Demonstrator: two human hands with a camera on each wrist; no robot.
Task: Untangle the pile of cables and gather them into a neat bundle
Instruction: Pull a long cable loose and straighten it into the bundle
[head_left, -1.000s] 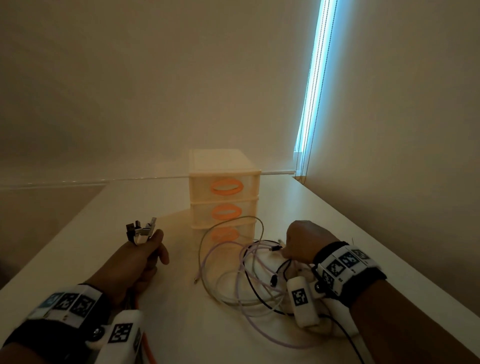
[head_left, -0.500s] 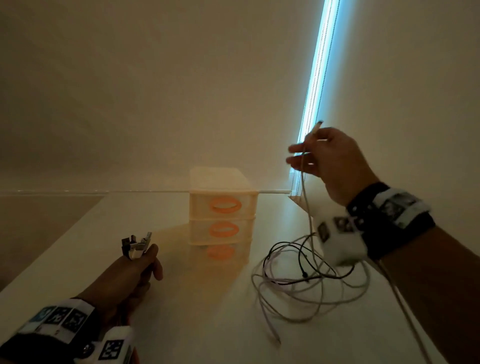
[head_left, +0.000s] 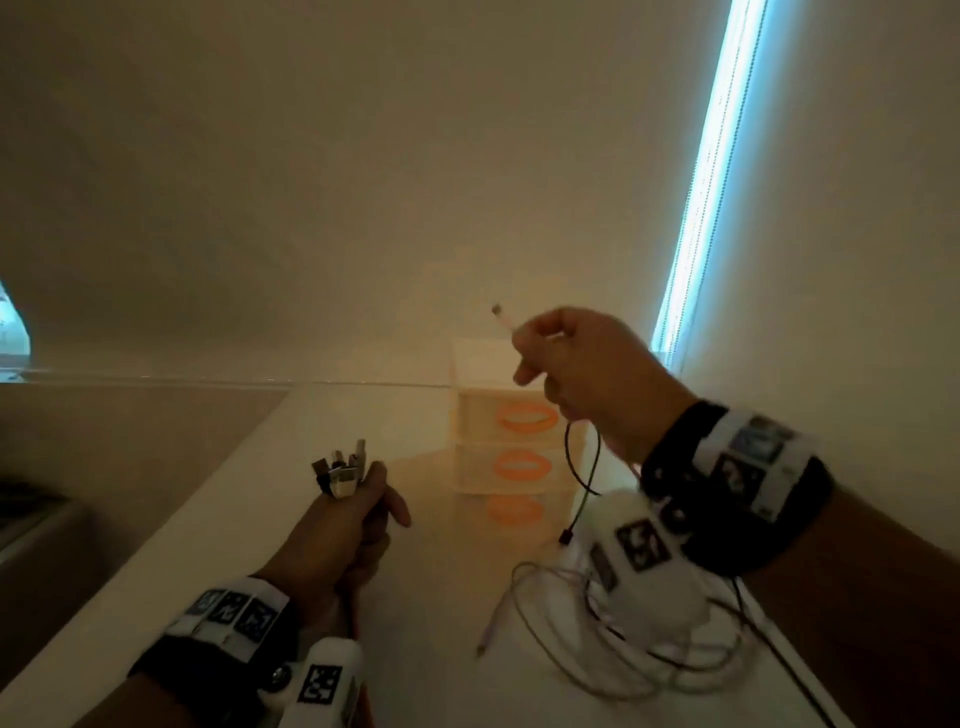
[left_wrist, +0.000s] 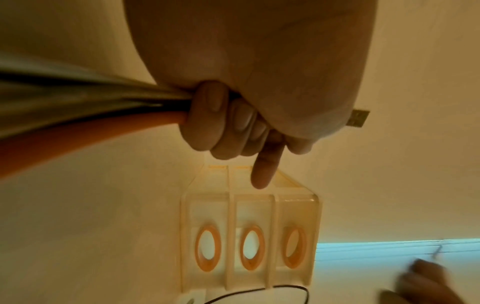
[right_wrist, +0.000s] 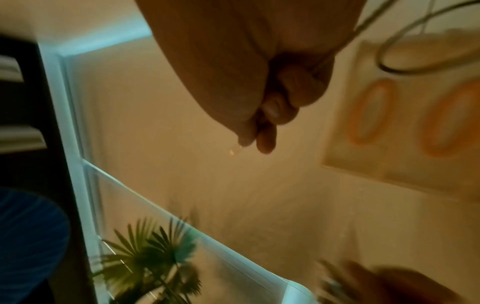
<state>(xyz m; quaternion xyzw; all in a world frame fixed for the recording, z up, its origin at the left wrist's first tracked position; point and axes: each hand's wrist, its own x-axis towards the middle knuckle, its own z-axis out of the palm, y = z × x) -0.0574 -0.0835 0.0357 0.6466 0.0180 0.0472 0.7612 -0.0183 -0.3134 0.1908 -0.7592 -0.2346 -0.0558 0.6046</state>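
A bunch of cable plugs is gripped in the left hand, while a pale cable end is pinched aloft by the right hand above the tangled pile near the desk's right edge.

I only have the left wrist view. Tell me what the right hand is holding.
Observer: The right hand pinches a pale cable near its end, in front of the drawer unit.
Operator: Report the pile.
Observer: Loose loops lie on the table, partly hidden by the right wrist.
Operator: Check the left hand's plugs.
Observer: Several plug ends stick up above the left hand; I cannot count them.
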